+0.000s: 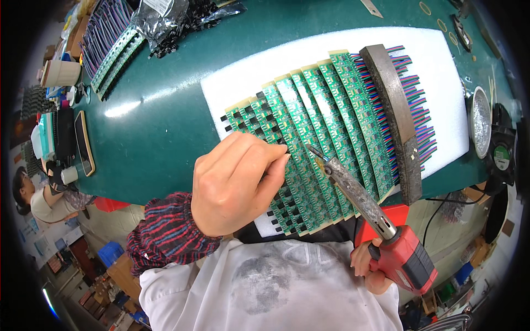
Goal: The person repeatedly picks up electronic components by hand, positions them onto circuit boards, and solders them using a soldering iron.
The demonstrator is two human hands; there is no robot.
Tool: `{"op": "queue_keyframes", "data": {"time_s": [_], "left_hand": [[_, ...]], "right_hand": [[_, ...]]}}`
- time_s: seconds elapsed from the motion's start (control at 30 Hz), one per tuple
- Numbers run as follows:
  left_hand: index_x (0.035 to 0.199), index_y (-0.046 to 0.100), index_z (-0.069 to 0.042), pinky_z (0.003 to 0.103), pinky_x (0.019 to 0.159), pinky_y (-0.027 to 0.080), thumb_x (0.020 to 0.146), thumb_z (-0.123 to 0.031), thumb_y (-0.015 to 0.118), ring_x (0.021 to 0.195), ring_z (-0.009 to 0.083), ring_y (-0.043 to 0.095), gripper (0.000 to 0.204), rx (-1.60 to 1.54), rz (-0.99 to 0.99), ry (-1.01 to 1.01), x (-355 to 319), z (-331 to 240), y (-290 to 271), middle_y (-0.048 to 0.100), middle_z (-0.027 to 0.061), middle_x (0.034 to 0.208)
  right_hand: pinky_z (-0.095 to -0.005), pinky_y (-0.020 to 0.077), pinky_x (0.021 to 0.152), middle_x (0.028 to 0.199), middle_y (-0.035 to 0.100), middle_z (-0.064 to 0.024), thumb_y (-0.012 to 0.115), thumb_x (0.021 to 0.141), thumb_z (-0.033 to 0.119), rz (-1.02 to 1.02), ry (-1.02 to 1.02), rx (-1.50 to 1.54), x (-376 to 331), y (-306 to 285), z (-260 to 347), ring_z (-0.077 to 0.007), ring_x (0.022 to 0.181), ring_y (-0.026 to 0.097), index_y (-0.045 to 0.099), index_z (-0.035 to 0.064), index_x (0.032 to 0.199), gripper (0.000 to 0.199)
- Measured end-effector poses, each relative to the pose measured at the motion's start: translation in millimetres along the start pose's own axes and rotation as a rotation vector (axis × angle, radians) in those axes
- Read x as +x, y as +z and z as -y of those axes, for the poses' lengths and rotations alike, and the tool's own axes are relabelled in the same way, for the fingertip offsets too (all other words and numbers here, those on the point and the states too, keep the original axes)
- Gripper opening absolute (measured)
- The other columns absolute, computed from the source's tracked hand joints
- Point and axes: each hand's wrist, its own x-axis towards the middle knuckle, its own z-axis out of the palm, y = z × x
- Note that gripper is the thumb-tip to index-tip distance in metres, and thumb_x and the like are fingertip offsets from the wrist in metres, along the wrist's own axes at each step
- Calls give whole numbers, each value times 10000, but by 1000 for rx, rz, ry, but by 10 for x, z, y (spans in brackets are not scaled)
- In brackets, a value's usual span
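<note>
Overlapping strips of green circuit boards (pixel 331 105) lie fanned out on a white foam sheet (pixel 232 77). Small black components (pixel 254 120) stand in rows along the leftmost strips. My left hand (pixel 234 182) is closed in a pinch over these strips, a small black component (pixel 282 142) at its fingertips. In my right hand (pixel 369 266) is a red soldering gun (pixel 406 262), gripped by the handle. Its long metal barrel slants up and left, and the tip sits just over the boards, right of my left fingertips. A heavy metal bar (pixel 393 110) presses across the coloured wires (pixel 417 105) at the strips' right end.
A green table (pixel 165 149) carries the foam. Wired boards (pixel 118 60) and a clear bag of black parts (pixel 165 22) lie at the far left. A phone (pixel 84 143) rests at the left edge. A round metal dish (pixel 480 121) and a small fan (pixel 501 149) stand right. Another person (pixel 49 201) sits at left.
</note>
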Motion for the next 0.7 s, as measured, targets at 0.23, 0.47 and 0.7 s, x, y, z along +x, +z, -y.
{"op": "queue_keyframes", "data": {"time_s": [0.23, 0.47, 0.7], "left_hand": [[800, 664, -10, 294, 482, 428, 662, 78, 751, 543, 184, 568, 185, 17, 5, 24, 21, 9, -25, 617, 75, 672], [836, 636, -13, 310, 514, 461, 712, 32, 740, 605, 206, 596, 168, 97, -99, 23, -4, 149, -304, 625, 94, 765], [976, 657, -13, 328, 636, 477, 810, -97, 691, 670, 186, 587, 189, 522, -179, -273, 407, 1521, -997, 639, 80, 840]], "right_hand": [[-298, 436, 471, 545, 485, 9, 626, 876, 536, -22, -119, 117, 220, 146, 37, -136, 448, 484, 352, -32, 1372, 802], [-308, 414, 461, 536, 483, -33, 639, 868, 520, -205, 55, 187, 255, 185, 130, -172, 423, 472, 322, -31, 1344, 794], [-299, 407, 451, 518, 446, -20, 602, 888, 526, -346, 78, 38, 233, 197, 104, -158, 405, 446, 321, -46, 1323, 771]]}}
